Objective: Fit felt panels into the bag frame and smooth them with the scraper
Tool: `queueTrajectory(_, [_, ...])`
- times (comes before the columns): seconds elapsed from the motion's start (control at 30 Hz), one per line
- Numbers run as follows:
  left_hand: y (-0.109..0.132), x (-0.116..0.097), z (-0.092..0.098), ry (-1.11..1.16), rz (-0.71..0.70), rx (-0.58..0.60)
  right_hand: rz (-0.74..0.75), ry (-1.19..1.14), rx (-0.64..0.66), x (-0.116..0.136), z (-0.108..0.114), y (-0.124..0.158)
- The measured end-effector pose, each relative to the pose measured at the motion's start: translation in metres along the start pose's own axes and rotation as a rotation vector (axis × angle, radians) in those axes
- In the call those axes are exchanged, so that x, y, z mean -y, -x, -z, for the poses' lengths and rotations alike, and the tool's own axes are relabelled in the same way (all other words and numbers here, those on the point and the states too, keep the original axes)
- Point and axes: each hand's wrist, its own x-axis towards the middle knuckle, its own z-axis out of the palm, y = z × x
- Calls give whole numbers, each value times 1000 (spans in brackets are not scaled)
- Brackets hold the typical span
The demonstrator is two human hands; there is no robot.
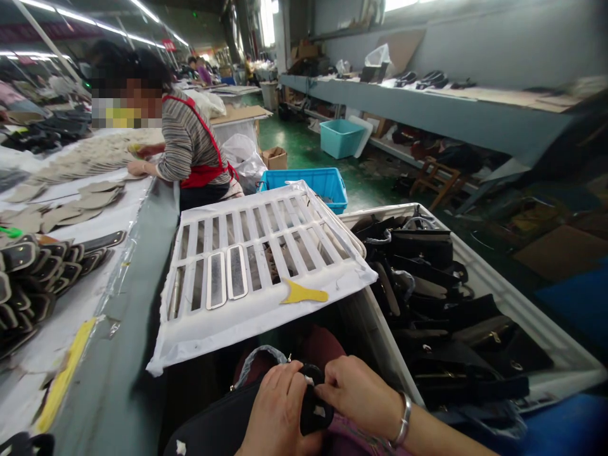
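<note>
Low in the head view, my left hand point(278, 411) and my right hand point(358, 392) meet over a small black shoe part point(314, 405). Both hands pinch it, fingers curled round its edges. A silver bracelet circles my right wrist. Under the hands lies dark fabric on my lap. Just above them a white slotted tray point(256, 266) rests tilted, with a yellow insole-shaped piece point(304, 294) on its lower rim.
A white bin point(498, 285) full of black shoe straps stands to the right. On the long grey table point(137, 266) at left lie rows of dark soles point(42, 272) and beige insoles point(85, 202). Another person in a striped shirt and red apron point(190, 145) works further along. Blue crates point(323, 180) sit on the floor.
</note>
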Motion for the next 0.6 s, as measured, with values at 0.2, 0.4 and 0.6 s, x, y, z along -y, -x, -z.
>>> queueTrajectory(0.2, [3, -1, 4, -18, 56, 135, -6, -111, 143, -15, 2, -13])
queueTrajectory(0.4, [9, 1, 5, -118, 24, 218, -71, -1011, 475, -60, -35, -21])
queueTrajectory(0.6, [7, 0, 7, -58, 130, 291, 24, -1100, 326, -65, -46, -15])
